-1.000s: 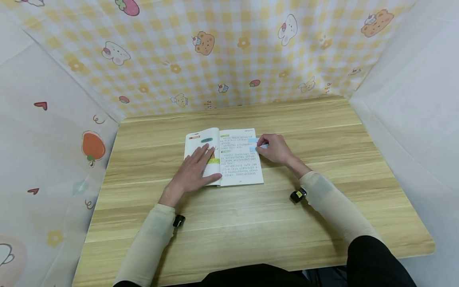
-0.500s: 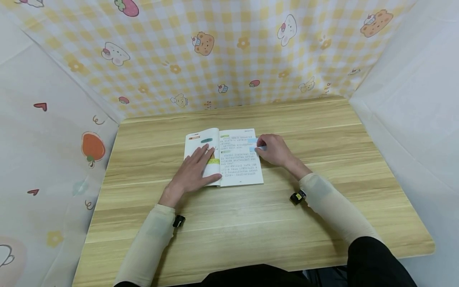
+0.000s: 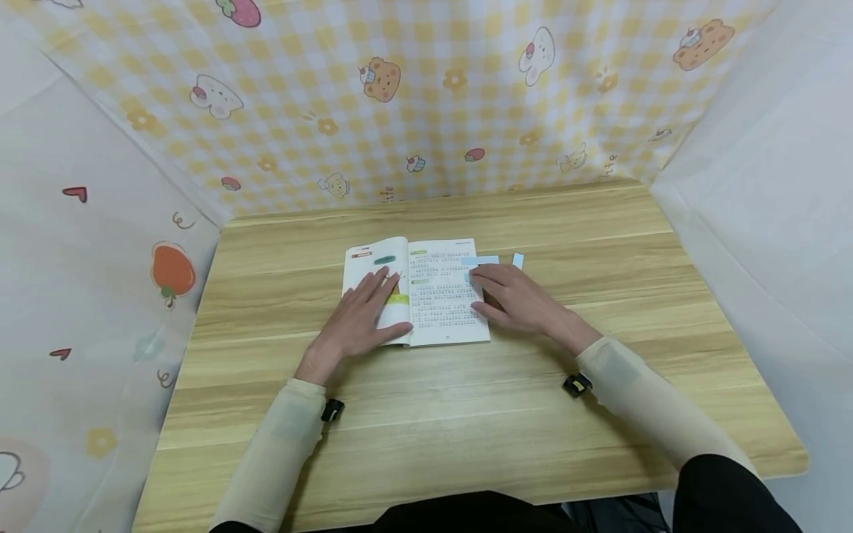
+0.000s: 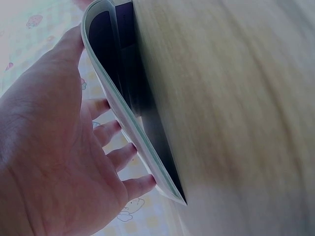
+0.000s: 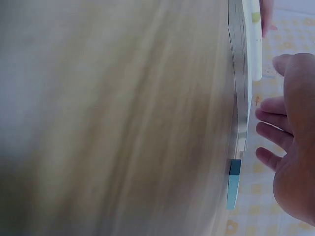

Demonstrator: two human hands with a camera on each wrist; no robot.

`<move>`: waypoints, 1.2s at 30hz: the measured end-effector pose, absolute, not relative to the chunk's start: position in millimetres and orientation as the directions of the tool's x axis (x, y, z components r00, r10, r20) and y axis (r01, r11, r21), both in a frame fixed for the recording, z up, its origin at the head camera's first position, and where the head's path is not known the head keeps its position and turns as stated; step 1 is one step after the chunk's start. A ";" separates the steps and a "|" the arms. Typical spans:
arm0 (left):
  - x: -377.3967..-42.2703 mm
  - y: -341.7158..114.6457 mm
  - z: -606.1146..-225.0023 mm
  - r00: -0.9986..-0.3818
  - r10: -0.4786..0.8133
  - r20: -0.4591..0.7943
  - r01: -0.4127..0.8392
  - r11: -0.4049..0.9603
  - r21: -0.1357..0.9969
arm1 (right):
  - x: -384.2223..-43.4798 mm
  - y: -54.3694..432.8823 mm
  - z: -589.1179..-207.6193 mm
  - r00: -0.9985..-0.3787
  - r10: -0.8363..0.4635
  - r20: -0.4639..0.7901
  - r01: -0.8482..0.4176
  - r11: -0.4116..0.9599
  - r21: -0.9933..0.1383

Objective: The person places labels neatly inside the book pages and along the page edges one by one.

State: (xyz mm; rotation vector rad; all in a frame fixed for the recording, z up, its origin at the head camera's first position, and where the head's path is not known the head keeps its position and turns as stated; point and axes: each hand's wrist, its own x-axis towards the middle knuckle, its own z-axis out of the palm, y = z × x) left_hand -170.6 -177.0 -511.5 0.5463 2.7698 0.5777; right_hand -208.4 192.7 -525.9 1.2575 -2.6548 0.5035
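Observation:
An open book (image 3: 443,296) lies on the wooden table, text on its right page and coloured pictures on its left. My left hand (image 3: 360,314) rests on the left page with fingers spread; in the left wrist view its fingertips are at the book (image 4: 125,110). Over the right page's outer edge, my right hand (image 3: 520,297) has its fingers extended, the fingertips on the page. A light-blue paper strip (image 3: 481,260) sticks out past that edge above the fingers. Under them, a second blue strip (image 3: 468,277) is mostly hidden.
A small blue block (image 3: 517,260), like a pad of sticky strips, lies on the table just right of the book. A yellow checked cloth (image 3: 426,104) hangs behind the table (image 3: 440,422), with pale cloths at both sides.
My right hand has let go of the lower blue strip, straightened its fingers and shifted slightly down. The upper strip and the blue block are now uncovered. The left hand stays put.

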 end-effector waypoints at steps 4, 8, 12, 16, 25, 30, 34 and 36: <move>-171.0 -176.7 -510.5 -0.894 0.411 -0.178 0.306 0.851 0.426 | -202.6 196.2 -524.6 -0.651 -0.731 0.207 -0.757 0.604 -0.248; -171.1 -176.9 -510.8 -0.894 0.413 -0.175 0.309 0.850 0.427 | -201.7 197.4 -525.0 -0.654 -0.741 0.153 -0.753 0.616 -0.233; -171.2 -177.3 -512.1 -0.894 0.417 -0.165 0.316 0.846 0.429 | -202.0 196.7 -525.3 -0.650 -0.751 0.116 -0.756 0.627 -0.188; -171.0 -177.1 -511.8 -0.894 0.418 -0.161 0.318 0.846 0.427 | -203.0 194.9 -525.3 -0.657 -0.749 0.085 -0.751 0.642 -0.152; -170.5 -176.3 -510.4 -0.896 0.407 -0.178 0.302 0.852 0.428 | -205.2 184.9 -525.0 -0.663 -0.745 0.069 -0.748 0.656 -0.104; -171.0 -176.4 -510.4 -0.894 0.411 -0.178 0.305 0.850 0.428 | -203.4 185.6 -523.4 -0.681 -0.732 0.019 -0.730 0.676 -0.098; -171.8 -177.1 -511.3 -0.893 0.412 -0.180 0.307 0.852 0.424 | -201.1 190.4 -522.5 -0.691 -0.723 -0.009 -0.718 0.687 -0.108; -171.8 -177.2 -511.8 -0.893 0.412 -0.181 0.307 0.852 0.424 | -200.2 192.7 -522.7 -0.698 -0.716 -0.026 -0.710 0.696 -0.112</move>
